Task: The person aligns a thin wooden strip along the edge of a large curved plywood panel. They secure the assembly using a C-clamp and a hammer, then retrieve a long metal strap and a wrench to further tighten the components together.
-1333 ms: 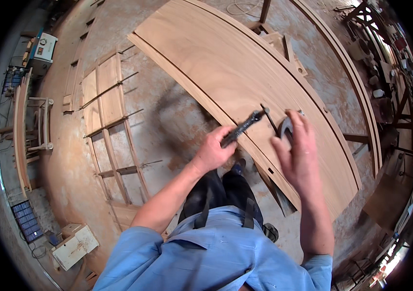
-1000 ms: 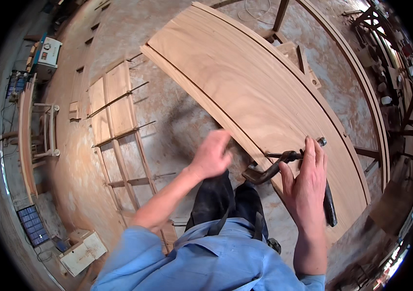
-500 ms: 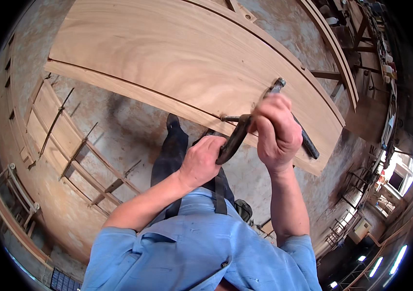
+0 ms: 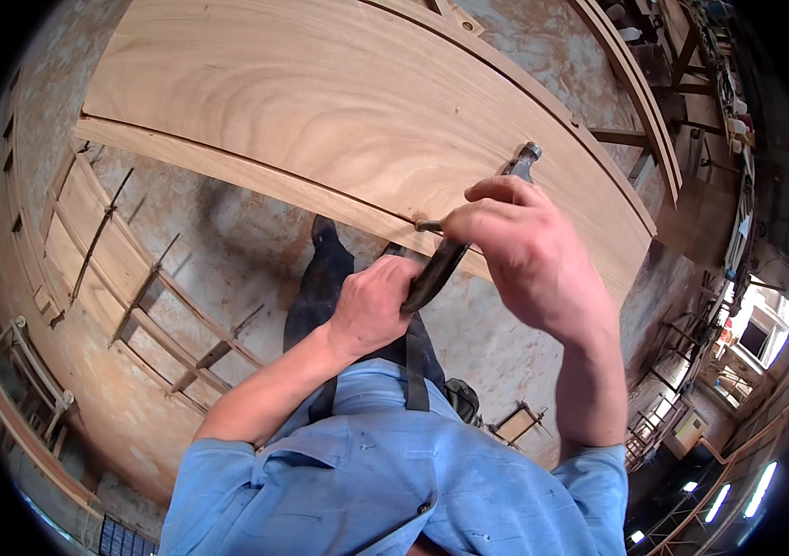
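My left hand [image 4: 371,306] is closed around the curved frame of a dark metal G-clamp [image 4: 433,278] at the near edge of a broad wooden panel [image 4: 320,102]. The clamp's screw end [image 4: 429,225] meets the panel beside the dark groove along its near strip. From the right, my right hand [image 4: 538,246] bends over the clamp's upper part, fingers curled onto it; exactly what the fingertips grip is hidden. Beyond that hand lies a hammer [image 4: 526,157] on the panel, its head showing and its handle covered by the hand.
Wooden frames [image 4: 102,246] with long bar clamps lie on the floor to the left. Long timber rails [image 4: 636,93] run past the panel at the far right. A small wooden piece [image 4: 517,423] rests on the floor near my right forearm. Cluttered benches line the right side.
My right hand has turned over and lowered across the clamp, its wrist shifting right, and now covers the hammer's handle. The left hand still grips the clamp.
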The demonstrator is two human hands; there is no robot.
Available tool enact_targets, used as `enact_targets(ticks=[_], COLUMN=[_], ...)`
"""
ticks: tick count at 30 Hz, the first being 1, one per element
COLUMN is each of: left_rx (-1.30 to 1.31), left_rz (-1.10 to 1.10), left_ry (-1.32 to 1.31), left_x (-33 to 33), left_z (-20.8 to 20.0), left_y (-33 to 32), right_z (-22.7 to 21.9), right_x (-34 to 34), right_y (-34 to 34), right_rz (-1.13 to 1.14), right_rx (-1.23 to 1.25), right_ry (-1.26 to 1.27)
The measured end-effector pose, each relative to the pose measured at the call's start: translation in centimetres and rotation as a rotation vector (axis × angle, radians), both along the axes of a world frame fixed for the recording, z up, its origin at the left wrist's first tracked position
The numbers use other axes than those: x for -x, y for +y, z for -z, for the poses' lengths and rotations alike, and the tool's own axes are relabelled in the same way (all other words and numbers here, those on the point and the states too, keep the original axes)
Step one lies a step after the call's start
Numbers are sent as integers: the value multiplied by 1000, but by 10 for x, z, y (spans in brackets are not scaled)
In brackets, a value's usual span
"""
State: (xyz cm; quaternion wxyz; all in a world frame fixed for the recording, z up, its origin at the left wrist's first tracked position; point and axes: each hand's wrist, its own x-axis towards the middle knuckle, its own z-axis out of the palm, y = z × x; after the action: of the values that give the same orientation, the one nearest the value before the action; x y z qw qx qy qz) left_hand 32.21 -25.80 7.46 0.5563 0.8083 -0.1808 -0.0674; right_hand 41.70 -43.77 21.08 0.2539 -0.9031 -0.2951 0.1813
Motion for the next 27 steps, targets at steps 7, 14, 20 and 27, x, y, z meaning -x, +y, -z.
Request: enact_targets(ticks=[7,14,20,27], left_rx=[6,-19,-174,-218], left_rz=[221,729,1092,1220], left_ry=[-123,-249,-345,-490], left_x=[-1,6,46,87], left_z=[8,9,14,27], left_y=[22,21,-37,-131], right_z=[-11,-18,16,119], right_x=[56,152,231,357], right_y=[-16,-34,-81,-137], right_rz=[14,281,772,1521], right_rx=[64,31,199,-556], right_ry=[-75,290,610,1455])
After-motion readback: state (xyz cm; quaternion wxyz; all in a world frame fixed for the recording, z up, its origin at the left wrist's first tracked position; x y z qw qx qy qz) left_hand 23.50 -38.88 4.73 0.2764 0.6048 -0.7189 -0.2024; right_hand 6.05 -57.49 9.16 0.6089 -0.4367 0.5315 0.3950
